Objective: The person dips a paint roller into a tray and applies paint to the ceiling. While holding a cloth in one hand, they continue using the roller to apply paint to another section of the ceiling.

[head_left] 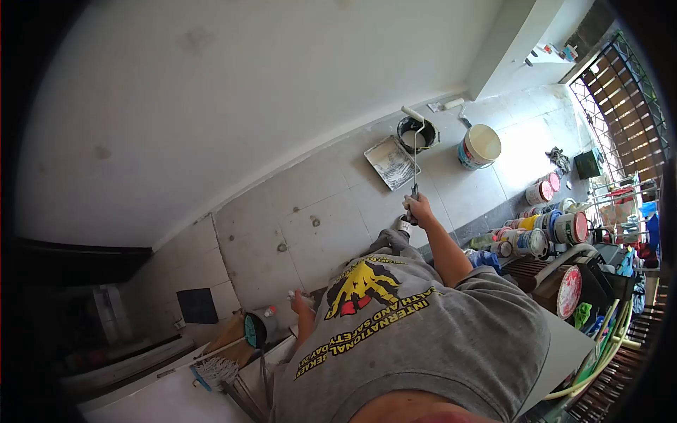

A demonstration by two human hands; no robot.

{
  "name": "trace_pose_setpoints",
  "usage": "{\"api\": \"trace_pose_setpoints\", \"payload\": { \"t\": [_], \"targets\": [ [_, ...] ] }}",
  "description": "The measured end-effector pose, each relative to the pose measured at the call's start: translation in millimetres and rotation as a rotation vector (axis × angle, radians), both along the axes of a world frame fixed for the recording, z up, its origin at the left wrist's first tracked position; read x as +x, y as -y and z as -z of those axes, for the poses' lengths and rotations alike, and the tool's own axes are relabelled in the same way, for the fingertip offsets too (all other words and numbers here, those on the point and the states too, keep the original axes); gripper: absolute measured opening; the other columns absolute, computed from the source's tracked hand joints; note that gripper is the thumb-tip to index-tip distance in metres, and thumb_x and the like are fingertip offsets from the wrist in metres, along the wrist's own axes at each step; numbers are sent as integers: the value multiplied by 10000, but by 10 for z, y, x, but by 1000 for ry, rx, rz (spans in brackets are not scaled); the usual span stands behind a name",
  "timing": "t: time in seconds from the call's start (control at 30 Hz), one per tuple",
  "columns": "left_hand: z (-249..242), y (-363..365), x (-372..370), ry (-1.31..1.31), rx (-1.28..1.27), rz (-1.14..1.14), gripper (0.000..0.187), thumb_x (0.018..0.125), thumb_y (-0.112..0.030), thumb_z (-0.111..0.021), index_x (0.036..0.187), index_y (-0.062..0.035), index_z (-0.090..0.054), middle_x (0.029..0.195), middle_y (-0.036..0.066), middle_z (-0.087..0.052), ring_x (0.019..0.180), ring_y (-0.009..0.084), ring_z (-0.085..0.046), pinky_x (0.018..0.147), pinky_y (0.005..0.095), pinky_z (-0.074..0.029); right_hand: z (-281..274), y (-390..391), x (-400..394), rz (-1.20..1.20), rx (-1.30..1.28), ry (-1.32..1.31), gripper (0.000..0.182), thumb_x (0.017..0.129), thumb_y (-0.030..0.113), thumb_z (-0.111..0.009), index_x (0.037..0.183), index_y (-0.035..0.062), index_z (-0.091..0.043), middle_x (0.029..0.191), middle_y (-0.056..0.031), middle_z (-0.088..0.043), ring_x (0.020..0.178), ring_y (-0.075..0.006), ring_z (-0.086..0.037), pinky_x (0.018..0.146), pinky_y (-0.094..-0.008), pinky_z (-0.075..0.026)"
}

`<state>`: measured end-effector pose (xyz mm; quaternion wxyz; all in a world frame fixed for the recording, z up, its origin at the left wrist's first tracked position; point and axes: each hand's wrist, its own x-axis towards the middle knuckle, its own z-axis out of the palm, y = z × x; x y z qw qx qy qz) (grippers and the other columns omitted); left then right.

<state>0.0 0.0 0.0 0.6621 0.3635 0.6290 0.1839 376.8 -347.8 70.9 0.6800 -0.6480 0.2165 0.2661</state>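
Observation:
My right hand point(417, 209) is wrapped round the handle of a long-framed paint roller point(416, 151). The white roller head point(412, 113) is over the far rim of a black bucket point(430, 130) with whitish paint inside. Beside that bucket lies a paint-smeared tray point(392, 163). Low at my left side is my left hand point(303, 304), its fingers curled; something small and whitish shows at them, too small to make out.
A white bucket point(484, 143) stands right of the black one. Another roller point(451, 104) lies by the wall point(282, 84). Several paint cans point(570, 228) crowd the right. A mop point(215, 369) and dark bin point(262, 328) are at lower left.

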Motion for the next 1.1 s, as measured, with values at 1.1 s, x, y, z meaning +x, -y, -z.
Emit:
{"api": "trace_pose_setpoints", "payload": {
  "t": [1.1],
  "targets": [
    [445,-165,-1865,-206,-59,-477,337,754,-207,-673,1014,0,-620,911,99,-644,713,181,-607,620,332,-485,162,-1529,236,235,307,-313,410,935,320,-568,627,202,-324,510,70,-271,391,-55,-279,346,-168,-256]
  ]
}}
